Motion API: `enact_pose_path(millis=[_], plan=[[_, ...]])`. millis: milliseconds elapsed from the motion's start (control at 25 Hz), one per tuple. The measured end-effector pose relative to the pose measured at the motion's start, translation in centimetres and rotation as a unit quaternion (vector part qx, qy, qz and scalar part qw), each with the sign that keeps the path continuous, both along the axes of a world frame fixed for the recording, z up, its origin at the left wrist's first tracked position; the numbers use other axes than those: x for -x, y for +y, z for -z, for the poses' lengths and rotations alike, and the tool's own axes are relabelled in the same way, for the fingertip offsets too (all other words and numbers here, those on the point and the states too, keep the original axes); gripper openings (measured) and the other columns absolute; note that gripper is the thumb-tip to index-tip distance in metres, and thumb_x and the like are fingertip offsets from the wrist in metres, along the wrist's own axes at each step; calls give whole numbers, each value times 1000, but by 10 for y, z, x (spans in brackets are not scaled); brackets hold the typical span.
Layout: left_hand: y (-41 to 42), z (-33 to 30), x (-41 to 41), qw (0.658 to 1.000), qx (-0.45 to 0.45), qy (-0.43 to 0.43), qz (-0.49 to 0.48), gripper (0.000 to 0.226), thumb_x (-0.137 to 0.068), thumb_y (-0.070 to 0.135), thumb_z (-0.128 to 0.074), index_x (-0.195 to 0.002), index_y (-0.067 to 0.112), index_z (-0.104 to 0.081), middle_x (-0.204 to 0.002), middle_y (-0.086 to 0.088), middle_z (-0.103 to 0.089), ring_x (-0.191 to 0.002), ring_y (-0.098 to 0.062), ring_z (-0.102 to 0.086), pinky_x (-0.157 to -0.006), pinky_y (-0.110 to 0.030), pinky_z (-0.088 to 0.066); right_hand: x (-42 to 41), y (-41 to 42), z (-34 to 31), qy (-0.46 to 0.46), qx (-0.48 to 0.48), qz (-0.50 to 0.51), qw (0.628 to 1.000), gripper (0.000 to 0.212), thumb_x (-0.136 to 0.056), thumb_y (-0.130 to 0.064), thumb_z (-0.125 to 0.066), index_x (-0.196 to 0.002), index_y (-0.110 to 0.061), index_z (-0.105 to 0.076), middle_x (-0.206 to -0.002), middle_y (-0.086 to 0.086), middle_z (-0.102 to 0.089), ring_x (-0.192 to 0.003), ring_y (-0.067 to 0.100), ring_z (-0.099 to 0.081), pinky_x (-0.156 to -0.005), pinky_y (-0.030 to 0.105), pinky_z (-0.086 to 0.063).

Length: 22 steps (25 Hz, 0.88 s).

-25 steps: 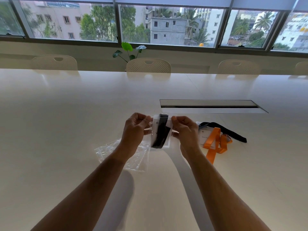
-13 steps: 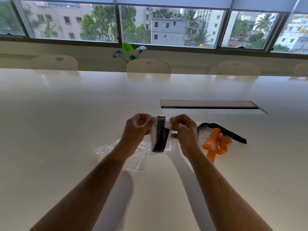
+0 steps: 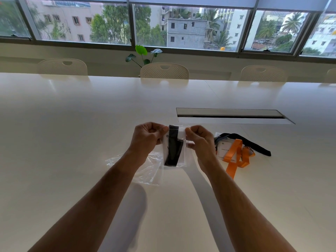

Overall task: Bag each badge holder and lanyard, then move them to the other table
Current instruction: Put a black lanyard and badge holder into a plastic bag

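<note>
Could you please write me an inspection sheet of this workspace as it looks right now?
Surface: white table with a recessed slot in its middle.
Job's things: clear bag with a white badge holder and black lanyard inside, held up; spare bags lying flat; orange lanyard, black lanyard and badge unbagged to the right.
Clutter: nothing seen.
Grippers: left hand and right hand pinch the held bag's top corners.
Cables: nothing seen.
Surroundings: chairs, plant, windows.

We hold upright a clear plastic bag (image 3: 175, 148) containing a white badge holder (image 3: 165, 142) and folded black lanyard (image 3: 174, 151), apparently unsealed.
</note>
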<state>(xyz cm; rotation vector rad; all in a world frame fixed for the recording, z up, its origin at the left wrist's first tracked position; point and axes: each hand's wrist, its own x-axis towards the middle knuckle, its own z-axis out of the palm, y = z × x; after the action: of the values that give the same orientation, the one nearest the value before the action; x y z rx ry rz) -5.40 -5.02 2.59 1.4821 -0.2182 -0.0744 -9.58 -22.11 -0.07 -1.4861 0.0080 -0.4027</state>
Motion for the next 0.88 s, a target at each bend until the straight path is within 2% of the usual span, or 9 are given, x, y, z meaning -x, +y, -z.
enact_pose_path(millis=[120,200,320,440,520,720,880], plan=[[-3,4,3,1000,-8,-12,-19,3,-84,12,-71,-83,11,-68,-80,-8,-71,-74,-16,-69,-64,-25,-58,2,2,-2,29,12,-43,999,15,-91,-28,-63,-92,-13,-63,-87,1,-68,-84,13,-67,-73,29,-53],[-4,6,4,999,-25,-19,-12,5,-84,14,-71,-86,10,-69,-85,-14,-71,-80,-25,-69,-71,-33,-60,3,6,-2,49,2,-50,998,21,-89,-24,-66,-102,-8,-62,-91,7,-69,-88,19,-67,-77,34,-55],[-7,7,4,997,-65,-39,-11,11,-87,17,-69,-90,7,-67,-87,-17,-69,-81,-29,-67,-76,-38,-59,4,9,-4,63,-27,-31,997,14,-85,-16,-71,-96,-9,-66,-89,9,-69,-91,28,-67,-86,43,-56],[-8,7,5,997,-61,-49,-10,12,-86,18,-70,-90,7,-67,-85,-13,-70,-79,-22,-69,-72,-32,-60,4,10,-6,67,-40,-22,997,4,-86,-14,-69,-86,-10,-67,-80,5,-70,-83,23,-68,-83,44,-54],[-3,7,4,998,-42,-35,2,11,-83,16,-72,-88,7,-68,-82,-11,-72,-76,-20,-70,-66,-28,-59,4,8,-7,70,-26,-33,997,11,-91,-15,-63,-81,-13,-67,-78,3,-70,-83,20,-66,-80,43,-52],[12,6,-5,995,20,26,99,7,-87,8,-65,-90,3,-70,-85,-14,-71,-79,-24,-70,-70,-31,-59,8,-6,-9,89,-42,-114,989,18,-98,-16,-52,-92,-9,-68,-78,-2,-70,-74,11,-65,-68,29,-50],[18,4,-10,992,6,30,126,8,-90,7,-62,-92,5,-70,-85,-9,-74,-78,-22,-72,-67,-28,-58,7,-12,-10,113,-34,-127,985,23,-100,-15,-48,-105,-4,-68,-89,6,-70,-84,19,-64,-80,42,-52]])
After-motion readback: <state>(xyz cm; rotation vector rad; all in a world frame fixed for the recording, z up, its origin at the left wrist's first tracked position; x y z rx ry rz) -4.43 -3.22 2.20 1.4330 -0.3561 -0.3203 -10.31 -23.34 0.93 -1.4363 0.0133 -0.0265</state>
